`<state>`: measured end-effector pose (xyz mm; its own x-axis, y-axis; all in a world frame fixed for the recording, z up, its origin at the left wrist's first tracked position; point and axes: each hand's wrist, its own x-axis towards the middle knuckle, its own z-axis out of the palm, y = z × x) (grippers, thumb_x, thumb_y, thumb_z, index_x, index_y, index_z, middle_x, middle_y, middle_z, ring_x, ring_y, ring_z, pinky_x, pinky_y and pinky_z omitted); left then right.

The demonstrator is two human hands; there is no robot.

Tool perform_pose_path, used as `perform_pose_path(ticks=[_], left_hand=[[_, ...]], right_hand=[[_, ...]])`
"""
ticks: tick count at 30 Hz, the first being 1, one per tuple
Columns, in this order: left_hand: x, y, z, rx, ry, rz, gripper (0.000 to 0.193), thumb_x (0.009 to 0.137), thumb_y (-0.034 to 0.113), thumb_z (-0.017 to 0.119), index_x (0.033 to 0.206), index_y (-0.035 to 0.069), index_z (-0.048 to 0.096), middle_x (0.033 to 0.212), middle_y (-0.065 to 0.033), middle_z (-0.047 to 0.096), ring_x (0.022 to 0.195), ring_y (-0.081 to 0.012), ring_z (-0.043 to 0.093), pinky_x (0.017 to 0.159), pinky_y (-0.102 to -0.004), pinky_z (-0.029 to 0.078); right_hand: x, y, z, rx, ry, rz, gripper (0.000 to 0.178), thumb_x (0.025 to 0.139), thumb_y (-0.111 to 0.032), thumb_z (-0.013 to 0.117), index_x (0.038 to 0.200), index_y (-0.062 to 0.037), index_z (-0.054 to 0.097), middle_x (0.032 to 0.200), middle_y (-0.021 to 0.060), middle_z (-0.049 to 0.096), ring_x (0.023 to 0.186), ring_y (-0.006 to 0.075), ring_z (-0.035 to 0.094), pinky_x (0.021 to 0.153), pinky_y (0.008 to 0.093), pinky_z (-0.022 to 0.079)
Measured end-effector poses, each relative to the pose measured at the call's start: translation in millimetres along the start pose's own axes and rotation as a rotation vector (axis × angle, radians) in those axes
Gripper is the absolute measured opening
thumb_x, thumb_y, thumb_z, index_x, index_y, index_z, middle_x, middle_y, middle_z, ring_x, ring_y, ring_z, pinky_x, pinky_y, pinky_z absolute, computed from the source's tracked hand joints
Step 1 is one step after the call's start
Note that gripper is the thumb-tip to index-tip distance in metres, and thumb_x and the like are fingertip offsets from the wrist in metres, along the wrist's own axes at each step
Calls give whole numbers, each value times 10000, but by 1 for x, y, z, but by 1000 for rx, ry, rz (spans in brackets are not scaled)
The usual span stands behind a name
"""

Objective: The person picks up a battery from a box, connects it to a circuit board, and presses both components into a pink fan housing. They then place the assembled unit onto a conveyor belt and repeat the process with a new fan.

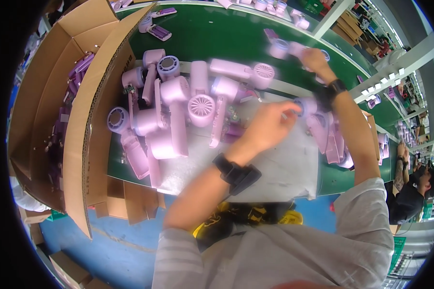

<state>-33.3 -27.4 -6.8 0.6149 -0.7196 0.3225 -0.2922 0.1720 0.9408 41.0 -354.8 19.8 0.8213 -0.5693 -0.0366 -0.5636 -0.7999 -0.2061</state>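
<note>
My left hand [271, 126] is over the white sheet, fingers loosely curled and apart with nothing in them. Its fingertips are close to a lavender handheld fan [307, 105] in the group on the right; whether they touch I cannot tell. My right hand [315, 61], blurred, reaches out over the green surface and is closed round a lavender handheld fan [298, 49], partly hidden by the fingers. Beside it lies another fan head [278, 48] with a bluish rim. A pile of lavender handheld fans [171, 120], some with handles opened, covers the left of the sheet [279, 168].
A large open cardboard box [97, 120] with purple parts stands at the left. Green surface [197, 38] runs behind the sheet, with more fan parts on it. A white metal post [395, 72] rises at the right. Farther right, another person [414, 192] sits.
</note>
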Motion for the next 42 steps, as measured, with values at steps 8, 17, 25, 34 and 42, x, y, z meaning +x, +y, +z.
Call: perform_pose_path(ticks=[8, 17, 25, 34, 42], left_hand=[[-2, 2, -2, -38, -25, -46, 216, 884, 145, 636, 1082, 67, 672, 879, -109, 706, 672, -165, 654, 637, -294, 513], [0, 20, 5, -835, -74, -434, 558, 943, 287, 614, 1402, 70, 383, 1245, -146, 589, 1061, -219, 633, 862, -342, 537], [-8, -6, 17, -1007, -188, -339, 722, 878, 148, 696, 1457, 36, 278, 1257, -102, 557, 1176, -221, 555, 948, -374, 500], [-16, 13, 14, -603, -16, -204, 580, 836, 139, 746, 1320, 11, 453, 1167, -50, 576, 1078, -139, 549, 929, -311, 465], [-16, -7, 26, -438, 48, 118, 594, 844, 196, 741, 1337, 24, 459, 1181, -78, 589, 1025, -159, 575, 861, -305, 486]], right_hand=[[-88, -7, -96, 775, -23, -27, 294, 914, -171, 564, 1160, -33, 651, 957, 53, 650, 721, 125, 606, 581, 215, 511], [-266, -42, -65, 1117, 184, -234, 304, 951, -198, 571, 1167, 12, 615, 1002, 68, 651, 732, 109, 602, 619, 226, 479], [-323, -41, -2, 524, 238, -719, 323, 865, -34, 656, 1176, -5, 570, 969, 91, 649, 796, 193, 645, 676, 292, 512], [-329, -55, 14, 365, 482, -557, 683, 829, -46, 696, 1375, 18, 290, 919, 106, 636, 822, 270, 653, 735, 326, 536], [-313, -51, -13, 1210, -370, -113, 540, 804, -82, 715, 1240, 19, 412, 818, 82, 599, 627, 206, 631, 566, 303, 520]])
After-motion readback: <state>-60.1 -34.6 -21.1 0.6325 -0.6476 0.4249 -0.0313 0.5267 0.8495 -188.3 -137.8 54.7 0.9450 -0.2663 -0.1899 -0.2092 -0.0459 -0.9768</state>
